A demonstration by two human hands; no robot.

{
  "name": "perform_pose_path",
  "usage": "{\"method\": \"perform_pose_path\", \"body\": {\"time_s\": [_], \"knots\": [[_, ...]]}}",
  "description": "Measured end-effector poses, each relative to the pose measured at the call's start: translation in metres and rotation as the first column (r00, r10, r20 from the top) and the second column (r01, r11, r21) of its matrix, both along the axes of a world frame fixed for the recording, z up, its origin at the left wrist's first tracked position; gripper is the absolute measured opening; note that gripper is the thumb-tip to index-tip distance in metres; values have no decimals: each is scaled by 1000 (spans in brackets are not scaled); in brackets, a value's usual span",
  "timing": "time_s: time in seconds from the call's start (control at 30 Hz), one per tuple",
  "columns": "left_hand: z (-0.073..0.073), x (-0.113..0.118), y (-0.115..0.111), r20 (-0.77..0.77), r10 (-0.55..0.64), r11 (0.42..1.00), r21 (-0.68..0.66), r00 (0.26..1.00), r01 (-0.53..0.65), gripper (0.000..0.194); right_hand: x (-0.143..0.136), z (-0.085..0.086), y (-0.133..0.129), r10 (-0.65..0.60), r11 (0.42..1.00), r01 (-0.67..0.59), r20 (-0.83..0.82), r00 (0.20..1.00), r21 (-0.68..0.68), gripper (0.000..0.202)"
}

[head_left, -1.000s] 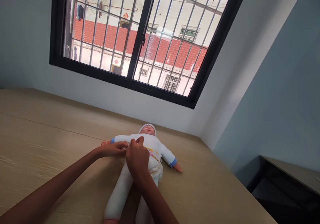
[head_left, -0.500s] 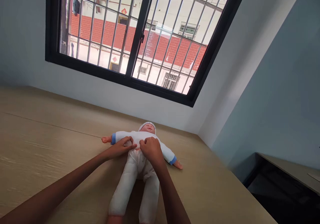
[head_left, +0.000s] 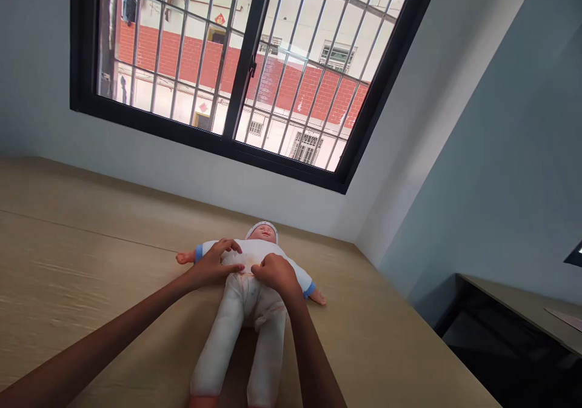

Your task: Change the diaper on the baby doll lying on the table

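A baby doll in a white top with blue cuffs, white trousers and a white cap lies on its back on the wooden table, its arms spread and its head toward the window. On the left side of the doll's belly rests my left hand, thumb and fingers apart. My right hand is at the right side of the waist, its fingers curled together at the top edge of the trousers; what they pinch is too small to make out.
Behind the table is a wall with a barred, black-framed window. A second, dark-sided table stands at the right, beside the blue-grey wall.
My left hand's fingers have spread wider and lifted a little from the belly. My right hand has shifted slightly down relative to the doll. The whole view has moved slightly.
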State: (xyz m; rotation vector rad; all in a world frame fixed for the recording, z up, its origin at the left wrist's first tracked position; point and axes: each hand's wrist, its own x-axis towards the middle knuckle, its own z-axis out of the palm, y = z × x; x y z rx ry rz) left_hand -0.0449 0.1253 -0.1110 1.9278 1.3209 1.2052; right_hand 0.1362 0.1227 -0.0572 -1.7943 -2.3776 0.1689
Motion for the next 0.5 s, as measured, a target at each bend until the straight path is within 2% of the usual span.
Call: {"method": "perform_pose_path", "body": {"time_s": [0.1,0.17,0.23,0.3,0.33,0.4,0.43,0.5], "knots": [[10,2,-6,-30,6,997,79,1000,-3,37,8,10,-3,-18,999,18,-3,1000,28,21],[16,5,-8,19,15,993,117,1000,-17,34,22,24,-5,-18,998,21,-45,999,62,21],[20,7,-9,216,48,998,19,975,-53,36,42,38,-6,29,996,-13,-174,984,89,25],[22,7,-8,426,137,982,-178,894,-65,43,65,47,-3,100,994,-78,-358,928,74,30],[21,6,-8,491,188,960,-273,851,-55,47,76,48,0,107,994,-107,-440,891,24,33],[18,5,-7,538,268,910,-414,799,-26,52,92,40,9,43,980,-140,-527,849,-145,43],[15,4,-7,541,287,886,-464,790,-4,51,97,33,14,-12,960,-139,-533,846,-243,49],[9,5,-6,549,320,839,-542,772,38,45,100,12,24,-82,926,-123,-508,857,-357,60]]}}
